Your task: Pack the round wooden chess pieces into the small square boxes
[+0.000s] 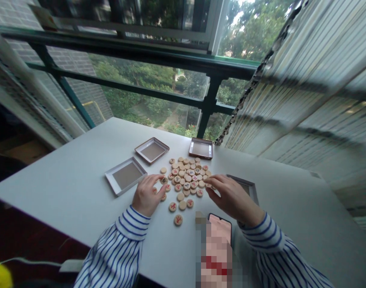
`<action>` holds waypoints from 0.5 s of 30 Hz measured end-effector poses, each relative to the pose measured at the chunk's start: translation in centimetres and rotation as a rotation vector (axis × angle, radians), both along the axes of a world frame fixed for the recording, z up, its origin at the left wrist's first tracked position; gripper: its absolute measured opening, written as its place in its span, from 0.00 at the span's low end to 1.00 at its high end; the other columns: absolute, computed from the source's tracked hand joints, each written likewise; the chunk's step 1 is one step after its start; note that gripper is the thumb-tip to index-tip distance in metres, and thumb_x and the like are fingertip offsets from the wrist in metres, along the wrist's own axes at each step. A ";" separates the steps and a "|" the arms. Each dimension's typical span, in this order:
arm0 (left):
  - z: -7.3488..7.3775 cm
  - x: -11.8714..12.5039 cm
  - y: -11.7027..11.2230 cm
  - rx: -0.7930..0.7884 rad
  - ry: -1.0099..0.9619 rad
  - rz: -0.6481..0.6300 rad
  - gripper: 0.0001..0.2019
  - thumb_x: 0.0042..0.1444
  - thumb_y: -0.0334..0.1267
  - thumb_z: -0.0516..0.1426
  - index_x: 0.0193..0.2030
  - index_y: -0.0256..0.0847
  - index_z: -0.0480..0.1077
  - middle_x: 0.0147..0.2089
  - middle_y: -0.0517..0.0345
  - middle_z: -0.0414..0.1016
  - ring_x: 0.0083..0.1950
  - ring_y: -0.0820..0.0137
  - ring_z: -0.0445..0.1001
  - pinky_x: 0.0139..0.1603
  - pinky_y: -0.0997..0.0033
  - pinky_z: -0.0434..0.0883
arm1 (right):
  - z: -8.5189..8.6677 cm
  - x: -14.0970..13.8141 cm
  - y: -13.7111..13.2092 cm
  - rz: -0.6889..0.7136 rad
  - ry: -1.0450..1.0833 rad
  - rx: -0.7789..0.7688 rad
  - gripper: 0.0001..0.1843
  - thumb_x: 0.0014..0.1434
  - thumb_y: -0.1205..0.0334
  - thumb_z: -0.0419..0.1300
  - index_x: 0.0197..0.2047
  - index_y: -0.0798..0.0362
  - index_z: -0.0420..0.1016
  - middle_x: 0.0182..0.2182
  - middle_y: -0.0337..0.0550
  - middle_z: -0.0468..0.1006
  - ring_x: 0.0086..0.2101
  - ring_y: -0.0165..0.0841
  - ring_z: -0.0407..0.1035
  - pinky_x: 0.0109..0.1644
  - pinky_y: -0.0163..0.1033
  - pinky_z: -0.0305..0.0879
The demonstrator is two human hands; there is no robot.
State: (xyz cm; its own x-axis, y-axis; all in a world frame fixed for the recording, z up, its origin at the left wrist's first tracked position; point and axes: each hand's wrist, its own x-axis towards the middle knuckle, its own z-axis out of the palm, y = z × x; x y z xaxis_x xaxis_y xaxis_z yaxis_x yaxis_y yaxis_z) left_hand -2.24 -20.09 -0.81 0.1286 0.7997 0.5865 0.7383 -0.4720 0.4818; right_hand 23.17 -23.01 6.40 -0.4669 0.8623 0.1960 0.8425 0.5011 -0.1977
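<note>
A loose heap of round wooden xiangqi pieces [187, 186] lies mid-table, some showing red or black characters and others plain. My left hand [147, 195] pinches a xiangqi piece [164, 180] with a black character between thumb and fingers, at the heap's left edge. On the right side, my right hand [229, 196] reaches over the heap with its fingertips around a pale xiangqi piece [208, 185], partly hidden by the fingers. Several pieces sit apart toward me, among them a red-marked xiangqi piece [178, 220].
Several shallow rectangular trays surround the heap: a left tray [110, 182], a back-left tray [138, 152], a back-right tray [190, 151] and a right tray [252, 192] partly behind my right hand. A phone [220, 228] lies near me on the white table [71, 176]. Windows and a curtain border it.
</note>
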 end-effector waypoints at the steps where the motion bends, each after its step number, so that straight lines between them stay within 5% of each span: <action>1: 0.2 0.3 -0.1 0.000 0.002 -0.006 0.09 0.51 0.37 0.55 0.40 0.38 0.67 0.39 0.52 0.74 0.42 0.65 0.71 0.46 0.61 0.69 | 0.0 0.3 -0.1 -0.010 0.008 0.007 0.12 0.59 0.65 0.51 0.46 0.52 0.68 0.41 0.46 0.73 0.41 0.33 0.66 0.44 0.39 0.62; 15: 2.2 6.2 -0.6 0.086 0.008 -0.163 0.10 0.50 0.36 0.57 0.41 0.37 0.69 0.39 0.51 0.75 0.43 0.64 0.72 0.45 0.60 0.69 | 0.3 4.6 -2.0 -0.130 0.061 0.044 0.13 0.59 0.62 0.51 0.47 0.52 0.68 0.41 0.47 0.73 0.41 0.35 0.67 0.45 0.42 0.64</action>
